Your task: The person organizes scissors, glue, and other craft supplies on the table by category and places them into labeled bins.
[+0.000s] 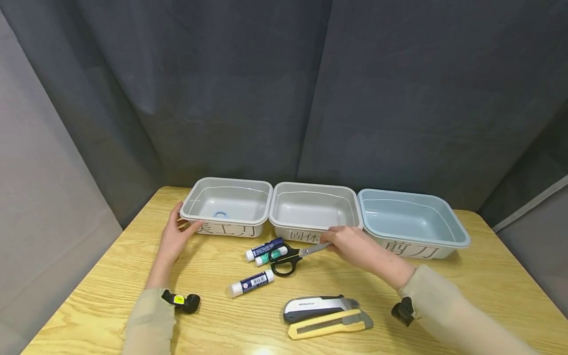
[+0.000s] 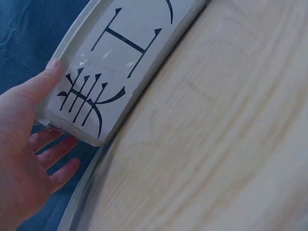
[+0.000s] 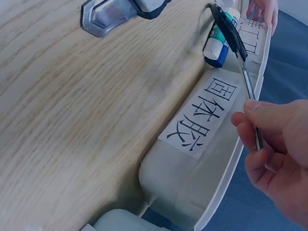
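My right hand (image 1: 352, 246) pinches a pair of black-handled scissors (image 3: 249, 84) by the blades, with the handles pointing left. In the head view the scissors overlap two glue sticks, a dark blue one (image 1: 264, 249) and a green one (image 1: 271, 256). My left hand (image 1: 172, 240) holds the left corner of the left grey bin (image 1: 226, 180); in the left wrist view the thumb (image 2: 54, 67) lies on its front rim and the other fingers are at its end. A blue ring-like thing (image 1: 220, 214) shows inside that bin. The middle grey bin (image 3: 175, 175) is beside the right hand.
A light blue bin (image 1: 414, 236) stands at the right end of the row. Nearer on the wooden table lie a third glue stick (image 1: 252, 283), a grey-black utility knife (image 1: 312, 306) and a yellow one (image 1: 326, 325). A dark curtain (image 1: 248, 98) hangs behind the bins.
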Demonstrator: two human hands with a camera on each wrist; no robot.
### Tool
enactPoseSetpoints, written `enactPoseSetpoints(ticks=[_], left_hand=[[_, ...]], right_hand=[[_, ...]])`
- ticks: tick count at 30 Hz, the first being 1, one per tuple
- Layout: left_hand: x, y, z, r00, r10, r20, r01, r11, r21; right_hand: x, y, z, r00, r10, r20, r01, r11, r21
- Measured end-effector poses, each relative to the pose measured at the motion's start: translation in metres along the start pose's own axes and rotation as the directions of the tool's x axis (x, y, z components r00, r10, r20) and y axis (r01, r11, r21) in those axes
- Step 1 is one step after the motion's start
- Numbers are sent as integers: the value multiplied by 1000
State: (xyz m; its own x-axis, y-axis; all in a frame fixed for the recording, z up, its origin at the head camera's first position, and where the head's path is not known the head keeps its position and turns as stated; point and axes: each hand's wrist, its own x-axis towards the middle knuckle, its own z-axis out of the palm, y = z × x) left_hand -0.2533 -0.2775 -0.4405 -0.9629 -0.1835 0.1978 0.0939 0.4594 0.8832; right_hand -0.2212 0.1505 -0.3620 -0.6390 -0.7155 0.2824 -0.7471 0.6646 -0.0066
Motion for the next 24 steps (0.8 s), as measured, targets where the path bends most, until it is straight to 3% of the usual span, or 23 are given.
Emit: enactPoseSetpoints(ticks=[8,15,24], left_hand=[[-1,0,0,1000,5,-5,-5,1000,-1],[-2,3,0,1000,9,5,-9,1000,-17],[-3,3,0,1000,5,-3,-5,1000,-6]], right_hand=[[1,0,12,997,-73,-41,72,997,-13],[2,-2,16,997,-64,-46,62,997,-47],[8,-1,9,990,-54,-132,48,998,-44]])
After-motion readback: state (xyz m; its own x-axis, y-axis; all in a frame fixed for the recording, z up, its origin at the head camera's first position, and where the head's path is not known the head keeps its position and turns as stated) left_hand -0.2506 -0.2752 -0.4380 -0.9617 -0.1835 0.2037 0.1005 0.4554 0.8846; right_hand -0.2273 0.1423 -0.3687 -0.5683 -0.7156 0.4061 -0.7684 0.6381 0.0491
